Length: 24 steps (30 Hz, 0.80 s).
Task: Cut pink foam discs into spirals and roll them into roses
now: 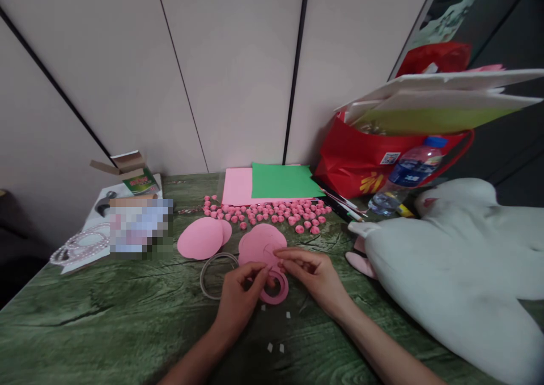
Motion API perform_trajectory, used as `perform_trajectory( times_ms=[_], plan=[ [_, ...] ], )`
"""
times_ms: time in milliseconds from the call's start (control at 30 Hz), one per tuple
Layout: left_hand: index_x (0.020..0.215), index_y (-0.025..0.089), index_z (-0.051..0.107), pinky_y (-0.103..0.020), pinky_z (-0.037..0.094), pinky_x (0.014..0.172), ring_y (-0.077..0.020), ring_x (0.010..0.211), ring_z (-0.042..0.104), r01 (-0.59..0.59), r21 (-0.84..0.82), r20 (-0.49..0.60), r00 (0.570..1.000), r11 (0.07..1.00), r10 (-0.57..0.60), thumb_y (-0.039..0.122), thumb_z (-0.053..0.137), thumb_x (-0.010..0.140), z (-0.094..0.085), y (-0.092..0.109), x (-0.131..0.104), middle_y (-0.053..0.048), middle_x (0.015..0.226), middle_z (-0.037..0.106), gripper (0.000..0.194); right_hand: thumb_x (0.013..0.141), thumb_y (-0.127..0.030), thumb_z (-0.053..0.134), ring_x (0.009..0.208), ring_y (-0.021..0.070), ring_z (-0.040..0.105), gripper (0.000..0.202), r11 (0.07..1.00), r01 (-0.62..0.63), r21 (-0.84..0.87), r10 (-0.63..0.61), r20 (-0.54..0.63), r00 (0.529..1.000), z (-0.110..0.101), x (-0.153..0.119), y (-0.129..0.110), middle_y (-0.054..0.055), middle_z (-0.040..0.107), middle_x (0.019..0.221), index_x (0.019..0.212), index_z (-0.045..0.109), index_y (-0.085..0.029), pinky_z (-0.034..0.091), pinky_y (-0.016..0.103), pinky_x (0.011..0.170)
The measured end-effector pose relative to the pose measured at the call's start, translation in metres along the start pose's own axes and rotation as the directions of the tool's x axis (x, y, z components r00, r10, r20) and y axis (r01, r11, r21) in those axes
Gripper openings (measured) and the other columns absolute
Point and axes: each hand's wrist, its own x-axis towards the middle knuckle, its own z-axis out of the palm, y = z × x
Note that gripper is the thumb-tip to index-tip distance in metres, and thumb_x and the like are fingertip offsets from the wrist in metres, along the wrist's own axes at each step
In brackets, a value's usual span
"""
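My left hand is closed in a pinch over the table, just left of a pink ring-shaped roll. Facing it, my right hand pinches with thumb and forefinger too. Something small and pinkish seems to lie between the fingertips, but I cannot make out what. Behind the fingers is a group of overlapping pink paper circles. To the left lie larger pink paper ovals and a pale hoop. Several tiny white squares are scattered below my hands.
Many small pink rolled-paper flowers spread before green paper and pink paper. At right are a red bag, a water bottle and a large white plush toy. Bead strings and an open box sit left.
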Motion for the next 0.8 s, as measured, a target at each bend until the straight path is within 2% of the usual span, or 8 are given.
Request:
perform_trajectory(
  times_ms=[133, 367, 567, 667, 800],
  plan=[
    [0.064, 0.015, 0.066, -0.023, 0.046, 0.056, -0.0149, 0.056, 0.059, 0.012, -0.004, 0.007, 1.000, 1.000, -0.012, 0.028, 0.055, 0.074, -0.0001, 0.0011, 0.0003, -0.003, 0.058, 0.066, 0.020, 0.069, -0.031, 0.065, 0.075, 0.0182, 0.065, 0.018, 0.998, -0.052, 0.031, 0.051, 0.031, 0.998, -0.0006, -0.0004, -0.0002, 0.004, 0.071, 0.084, 0.082, 0.071, -0.020, 0.052, 0.030, 0.071],
    [0.066, 0.015, 0.067, -0.022, 0.045, 0.056, -0.0150, 0.056, 0.059, 0.016, 0.014, 0.014, 1.000, 1.000, -0.016, 0.029, 0.054, 0.075, 0.0003, 0.0008, 0.0000, -0.002, 0.058, 0.066, 0.021, 0.060, -0.030, 0.072, 0.062, 0.0139, 0.062, 0.017, 0.993, -0.078, 0.090, 0.080, -0.023, 0.997, 0.0003, 0.0005, 0.0021, 0.002, 0.069, 0.069, 0.073, 0.069, -0.019, 0.050, 0.024, 0.060],
    [0.065, 0.014, 0.067, -0.021, 0.043, 0.052, -0.0135, 0.053, 0.058, 0.027, 0.011, 0.029, 0.999, 1.000, -0.027, 0.027, 0.054, 0.075, 0.0004, 0.0002, -0.0005, -0.002, 0.057, 0.066, 0.021, 0.054, -0.027, 0.076, 0.052, 0.0110, 0.057, 0.019, 0.978, -0.129, 0.164, 0.133, -0.014, 0.991, 0.0002, 0.0004, 0.0050, -0.001, 0.064, 0.057, 0.065, 0.066, -0.016, 0.047, 0.021, 0.052],
    [0.067, 0.014, 0.068, -0.021, 0.044, 0.055, -0.0139, 0.055, 0.058, 0.019, 0.017, 0.032, 0.999, 1.000, -0.019, 0.026, 0.054, 0.075, 0.0006, -0.0003, -0.0007, -0.002, 0.058, 0.066, 0.020, 0.054, -0.025, 0.076, 0.053, 0.0112, 0.058, 0.015, 0.981, -0.103, 0.162, 0.107, -0.017, 0.994, 0.0001, 0.0004, 0.0059, -0.001, 0.064, 0.058, 0.062, 0.067, -0.017, 0.048, 0.021, 0.052],
    [0.066, 0.015, 0.066, -0.022, 0.044, 0.056, -0.0145, 0.056, 0.058, 0.008, 0.039, 0.022, 1.000, 0.999, -0.009, 0.026, 0.052, 0.076, 0.0003, -0.0018, 0.0002, -0.002, 0.058, 0.065, 0.021, 0.059, -0.025, 0.073, 0.062, 0.0136, 0.061, 0.012, 0.994, -0.027, 0.104, 0.032, -0.048, 0.998, 0.0002, 0.0007, 0.0049, 0.002, 0.068, 0.072, 0.069, 0.070, -0.018, 0.050, 0.023, 0.057]
  ],
)
